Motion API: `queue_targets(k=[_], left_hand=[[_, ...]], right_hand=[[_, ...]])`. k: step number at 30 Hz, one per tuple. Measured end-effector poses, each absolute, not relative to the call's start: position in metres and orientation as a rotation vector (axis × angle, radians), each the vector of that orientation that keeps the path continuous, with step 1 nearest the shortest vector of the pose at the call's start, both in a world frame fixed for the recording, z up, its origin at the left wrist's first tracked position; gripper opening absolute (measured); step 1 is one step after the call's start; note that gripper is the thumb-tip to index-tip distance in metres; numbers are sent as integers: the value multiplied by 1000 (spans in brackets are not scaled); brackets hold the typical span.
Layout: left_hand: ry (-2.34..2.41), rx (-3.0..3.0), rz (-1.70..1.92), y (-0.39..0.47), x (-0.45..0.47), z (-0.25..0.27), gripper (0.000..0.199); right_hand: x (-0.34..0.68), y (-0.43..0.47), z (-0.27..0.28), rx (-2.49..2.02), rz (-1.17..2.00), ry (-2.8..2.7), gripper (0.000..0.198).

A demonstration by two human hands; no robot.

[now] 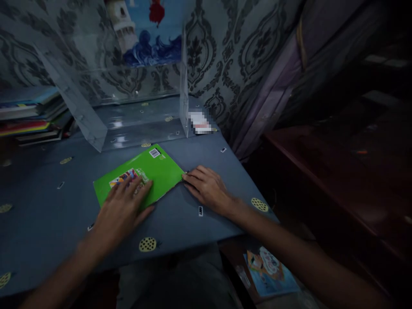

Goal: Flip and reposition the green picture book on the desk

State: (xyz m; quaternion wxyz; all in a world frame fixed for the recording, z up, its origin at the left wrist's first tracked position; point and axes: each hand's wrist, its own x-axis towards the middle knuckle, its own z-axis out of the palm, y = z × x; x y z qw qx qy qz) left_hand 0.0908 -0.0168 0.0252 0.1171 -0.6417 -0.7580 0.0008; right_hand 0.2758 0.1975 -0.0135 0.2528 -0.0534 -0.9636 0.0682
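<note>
Left hand [120,208]: I read fingers spread, laid on book [167,171], apparently steadying it | Right hand [207,186]: fingertips at book's corner, apparently limiting slip; grip: I cannot tell.

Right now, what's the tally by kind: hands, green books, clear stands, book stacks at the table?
Hands: 2 (left hand, right hand)
Green book: 1
Clear stand: 1
Book stack: 1, its books not counted singly
Total: 5
</note>
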Motion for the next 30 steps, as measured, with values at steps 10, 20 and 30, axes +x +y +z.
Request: queue_targets(k=[10,20,30], left_hand=[[-2145,-1737,-79,-61,90,7,58],[-2031,-1828,-46,-67,106,23,49],[-2115,-1946,-23,-71,91,32,44]], right_hand=[[246,201,-11,-245,187,-2705,22],[188,226,-3,-261,194,-2861,31],[184,230,-20,-224,241,-2749,37]])
